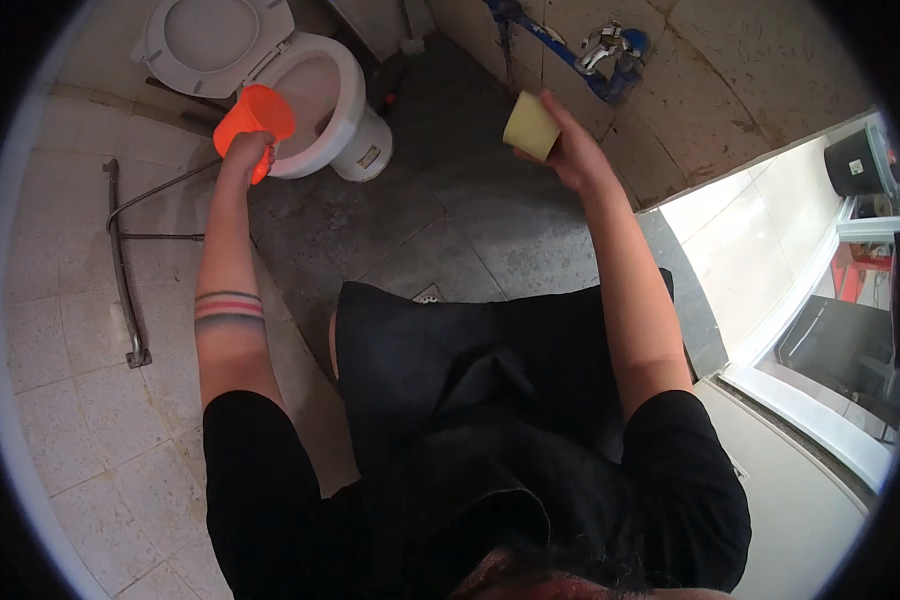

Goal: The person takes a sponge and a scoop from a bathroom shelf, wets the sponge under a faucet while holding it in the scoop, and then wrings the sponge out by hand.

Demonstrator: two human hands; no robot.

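Observation:
My left hand (246,152) is closed around the handle of an orange plastic jug (254,112), held over the near left rim of a white toilet (350,105). The toilet's seat and lid (210,40) are raised. Off to the right, in front of the tiled wall, my right hand (580,158) grips a pale yellow sponge (532,128) between thumb and fingers. Both arms reach forward, well apart. What the jug contains cannot be seen.
A bent metal grab bar (122,270) is fixed on the left wall. Dark grey tiles (440,250) cover the floor, with a small drain (428,294) by my knees. Blue-and-chrome pipework (610,55) juts from the right wall. A white-framed glass door (820,450) stands at right.

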